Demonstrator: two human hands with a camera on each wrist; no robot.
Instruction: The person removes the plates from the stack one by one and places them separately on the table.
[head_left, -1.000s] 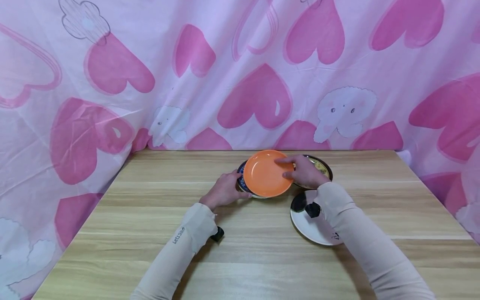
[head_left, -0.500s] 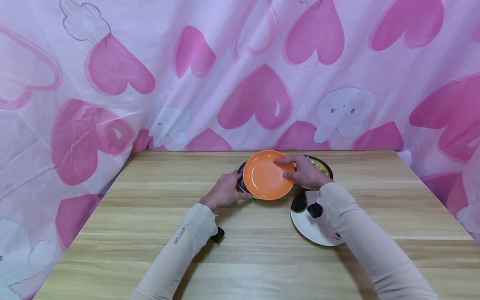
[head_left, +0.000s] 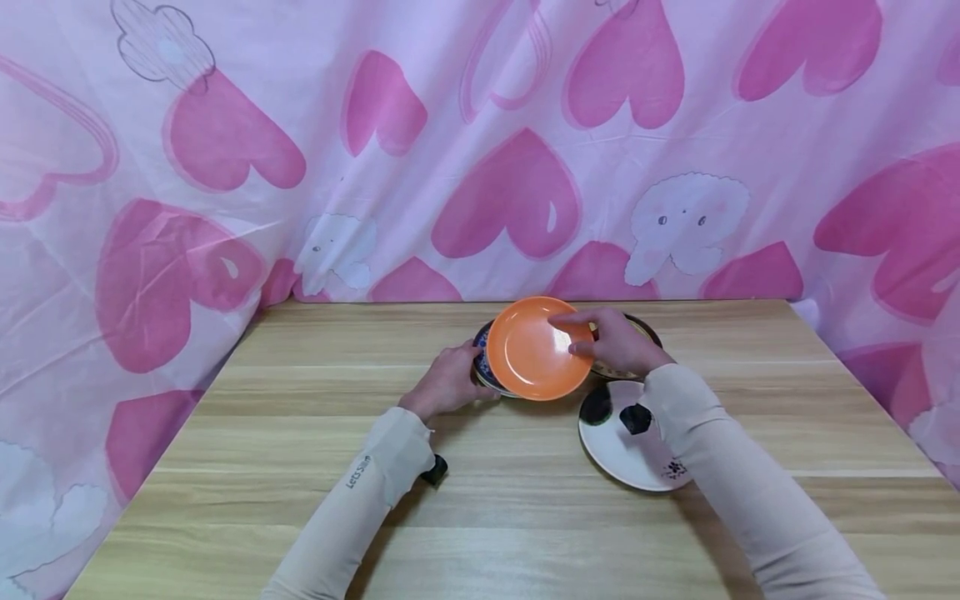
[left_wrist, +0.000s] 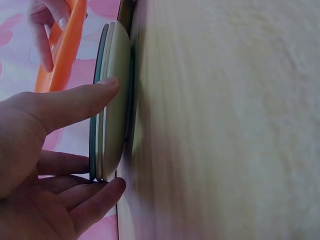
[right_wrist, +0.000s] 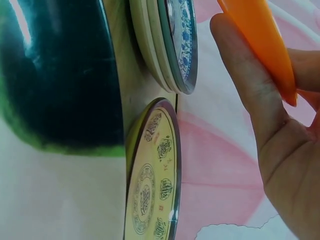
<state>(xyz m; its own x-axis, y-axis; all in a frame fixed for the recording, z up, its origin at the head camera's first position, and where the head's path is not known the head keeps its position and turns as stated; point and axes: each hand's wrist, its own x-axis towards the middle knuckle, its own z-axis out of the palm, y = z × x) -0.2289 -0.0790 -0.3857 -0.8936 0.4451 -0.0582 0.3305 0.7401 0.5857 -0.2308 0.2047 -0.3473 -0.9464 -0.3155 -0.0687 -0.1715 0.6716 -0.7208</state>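
My right hand (head_left: 617,343) pinches the right rim of an orange plate (head_left: 528,358), fingers on its upper face and thumb beneath. The orange plate is raised and tilted above a stack of plates (left_wrist: 112,110); in the left wrist view a gap shows between them. The top plate of the stack has a blue floral rim (right_wrist: 186,45). My left hand (head_left: 447,382) holds the stack by its left edge, thumb along the near side and fingers around the rim.
A yellow patterned plate (right_wrist: 152,185) with a dark rim lies right of the stack, partly behind my right hand. Nearer sits a white plate (head_left: 626,458) with a dark patch, partly under my right sleeve. A pink heart-print curtain (head_left: 510,196) hangs behind the wooden table (head_left: 300,475).
The orange plate has tilted and shifted slightly right in my right hand, which moved a little rightward with it. My left hand stays at the stack.
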